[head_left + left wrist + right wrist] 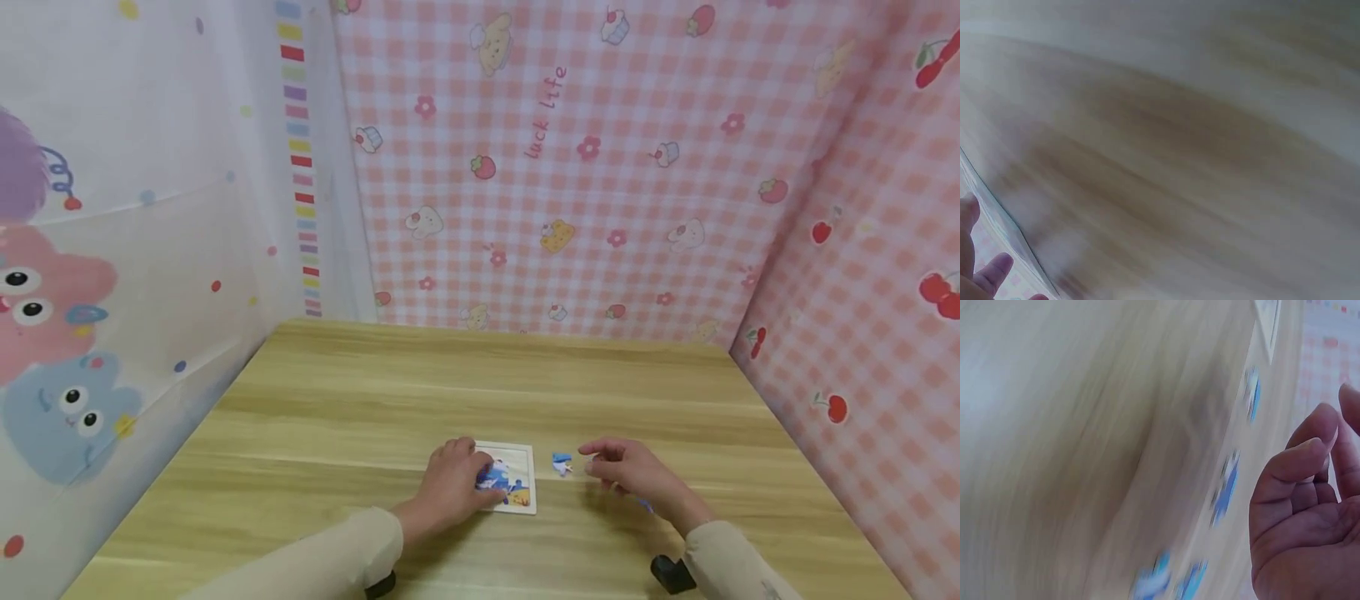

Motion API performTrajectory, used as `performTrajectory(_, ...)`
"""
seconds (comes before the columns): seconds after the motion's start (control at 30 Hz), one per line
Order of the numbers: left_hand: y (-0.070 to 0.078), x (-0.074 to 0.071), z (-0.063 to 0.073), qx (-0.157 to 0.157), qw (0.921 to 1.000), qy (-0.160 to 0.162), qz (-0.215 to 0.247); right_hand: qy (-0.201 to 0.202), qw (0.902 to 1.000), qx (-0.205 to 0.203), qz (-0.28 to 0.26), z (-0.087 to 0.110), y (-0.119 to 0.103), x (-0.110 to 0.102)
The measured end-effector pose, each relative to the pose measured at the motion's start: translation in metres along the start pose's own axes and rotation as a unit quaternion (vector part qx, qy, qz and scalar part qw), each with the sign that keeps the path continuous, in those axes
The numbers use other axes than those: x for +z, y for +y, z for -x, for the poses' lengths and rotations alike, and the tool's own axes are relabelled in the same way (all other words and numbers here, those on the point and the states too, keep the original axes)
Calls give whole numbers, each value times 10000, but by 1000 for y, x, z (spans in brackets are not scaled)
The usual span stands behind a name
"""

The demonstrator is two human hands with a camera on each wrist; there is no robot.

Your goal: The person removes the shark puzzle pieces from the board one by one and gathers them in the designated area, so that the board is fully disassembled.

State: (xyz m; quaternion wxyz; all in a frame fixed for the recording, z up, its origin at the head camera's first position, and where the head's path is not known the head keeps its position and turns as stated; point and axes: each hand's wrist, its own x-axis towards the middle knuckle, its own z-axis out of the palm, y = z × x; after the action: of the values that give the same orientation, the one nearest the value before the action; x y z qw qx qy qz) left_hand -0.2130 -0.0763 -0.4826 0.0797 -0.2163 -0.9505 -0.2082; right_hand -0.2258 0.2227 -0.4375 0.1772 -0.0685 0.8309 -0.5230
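A small white-framed jigsaw puzzle point(533, 479) lies on the table, with blue, white and orange pieces in it. My left hand point(455, 483) rests over its left part, hiding that side; the thumb and a finger touch the picture area. Only some fingertips point(997, 269) of that hand show in the left wrist view. Just right of the frame lies a loose blue-and-white puzzle piece point(562, 464). My right hand point(630, 471) hovers beside this piece, fingers loosely bent and apart from the thumb, holding nothing.
Several more loose pieces lie near my right hand, among them a blue piece point(1225, 490) and a light blue piece point(1152, 581). The wood-patterned table point(360, 392) is bordered by patterned cloth walls point(570, 192) at the back and sides.
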Motion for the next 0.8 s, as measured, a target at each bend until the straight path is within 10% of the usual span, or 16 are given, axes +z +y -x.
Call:
performTrajectory(0.47,-9,-14,9,-186,9994,-180,221,596,9974,21,-400,-33,-26,95)
performTrajectory(0.8,-8,-4,9,-308,9994,-122,-119,810,9967,37,-74,-40,-18,115)
